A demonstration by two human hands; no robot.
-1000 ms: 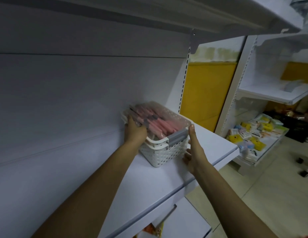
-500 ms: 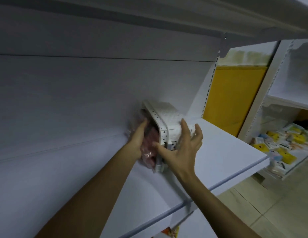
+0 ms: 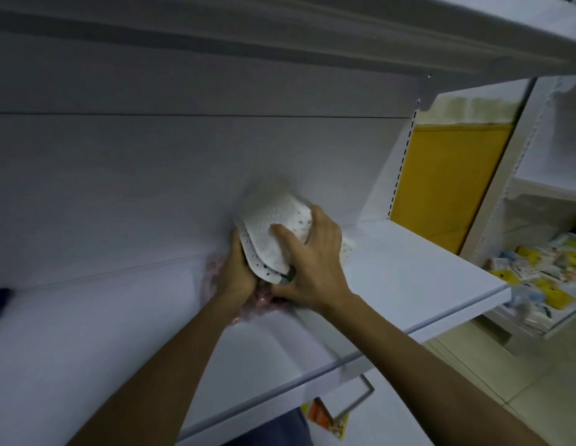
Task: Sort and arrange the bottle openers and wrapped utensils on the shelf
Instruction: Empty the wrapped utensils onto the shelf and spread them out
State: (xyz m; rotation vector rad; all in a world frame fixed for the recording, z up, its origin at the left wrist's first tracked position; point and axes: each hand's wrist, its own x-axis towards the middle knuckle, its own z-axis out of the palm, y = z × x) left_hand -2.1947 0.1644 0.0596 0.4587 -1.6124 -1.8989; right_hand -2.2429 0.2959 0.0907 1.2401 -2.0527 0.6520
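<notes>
A white perforated basket (image 3: pixel 273 226) is tipped over, its bottom facing up, above the white shelf (image 3: pixel 408 272). My right hand (image 3: pixel 312 262) presses on the basket's upturned base and grips its lower edge. My left hand (image 3: pixel 236 272) holds the basket's rim on the left side. Pink wrapped utensils (image 3: pixel 257 304) spill out in a blurred heap onto the shelf under both hands, against the back panel. No bottle openers are visible.
The shelf's back panel (image 3: pixel 151 188) runs behind the basket, and another shelf (image 3: pixel 344 37) hangs overhead. A neighbouring unit at right holds small yellow and white packets (image 3: pixel 537 272). A dark object (image 3: pixel 0 300) sits at the far left edge. Tiled floor lies below right.
The basket stood upright a second ago with both hands on its sides. It has been tipped onto its side, then turned fully over, and the pink wrapped utensils are pouring onto the shelf.
</notes>
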